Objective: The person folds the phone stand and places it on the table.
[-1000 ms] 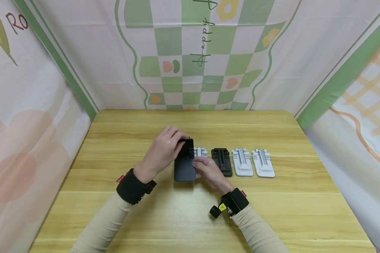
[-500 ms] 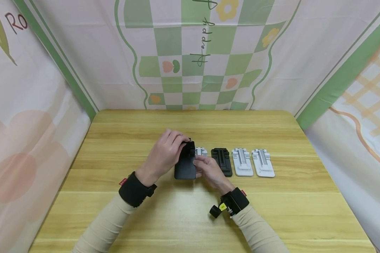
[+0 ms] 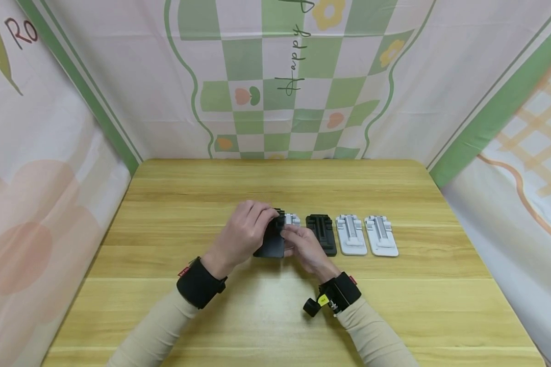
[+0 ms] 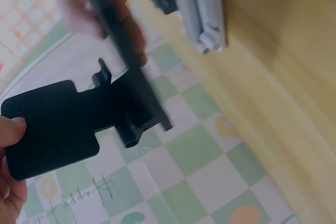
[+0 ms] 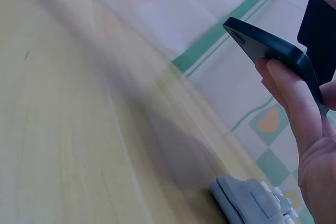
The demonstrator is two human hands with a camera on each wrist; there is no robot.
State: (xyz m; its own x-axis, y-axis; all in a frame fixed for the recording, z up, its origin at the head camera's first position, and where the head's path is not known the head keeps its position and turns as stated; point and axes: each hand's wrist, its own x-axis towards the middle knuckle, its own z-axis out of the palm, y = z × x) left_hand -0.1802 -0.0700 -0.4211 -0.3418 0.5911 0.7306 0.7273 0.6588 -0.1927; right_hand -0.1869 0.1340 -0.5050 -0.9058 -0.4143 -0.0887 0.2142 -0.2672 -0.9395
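Note:
A black folding phone stand [image 3: 270, 248] is held off the table between both hands. My left hand [image 3: 242, 233] pinches the end of its hinged plate [image 4: 52, 124], thumb on the flat face in the left wrist view. With fingers beneath and thumb on the edge, my right hand [image 3: 306, 251] grips the base [image 5: 278, 48]. In the left wrist view the plate and base stand at an angle to each other, joined by a hinge bracket [image 4: 128, 129]. The left hand covers the stand's upper part in the head view.
Right of the hands, a folded black stand [image 3: 321, 235] and two white stands [image 3: 351, 235] lie in a row on the wooden table [image 3: 275, 326]. Another white stand [image 3: 292, 219] is partly hidden behind the right hand. Patterned cloth [image 3: 280, 122] hangs around the table.
My left hand has come down and slightly right, toward me, bringing the plate's end lower and now covering more of the black stand. The right hand has stayed almost still.

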